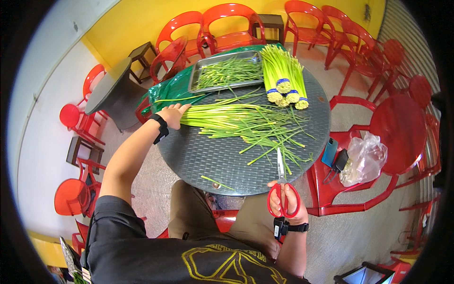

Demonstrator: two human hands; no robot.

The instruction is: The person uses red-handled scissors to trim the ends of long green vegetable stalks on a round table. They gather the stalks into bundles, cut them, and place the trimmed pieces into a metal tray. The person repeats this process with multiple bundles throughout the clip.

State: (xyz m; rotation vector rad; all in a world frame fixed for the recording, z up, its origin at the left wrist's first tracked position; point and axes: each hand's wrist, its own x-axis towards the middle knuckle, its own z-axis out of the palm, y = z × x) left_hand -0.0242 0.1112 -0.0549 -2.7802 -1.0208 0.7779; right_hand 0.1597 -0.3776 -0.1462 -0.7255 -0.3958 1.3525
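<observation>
A loose spread of long green stalks (227,115), which look like garlic chive stems, lies across a round metal table (198,156). My left hand (172,115) rests against their pale left ends with its fingers stretched out. Red-handled scissors (280,167) are in my right hand (289,202) at the table's near edge. Their blades look closed and point away from me, close to the stray stalks. Behind the spread, a metal tray (193,80) holds more green stems. To its right stand several bundles of stalks (283,71) tied with blue bands.
Green plastic sheeting (170,88) lies beneath the tray. One loose stalk (216,182) is near the table's front edge. A red chair (319,188) at my right bears a phone (329,152), a black device (340,159) and a clear plastic bag (363,159). More red chairs (230,25) line the wall.
</observation>
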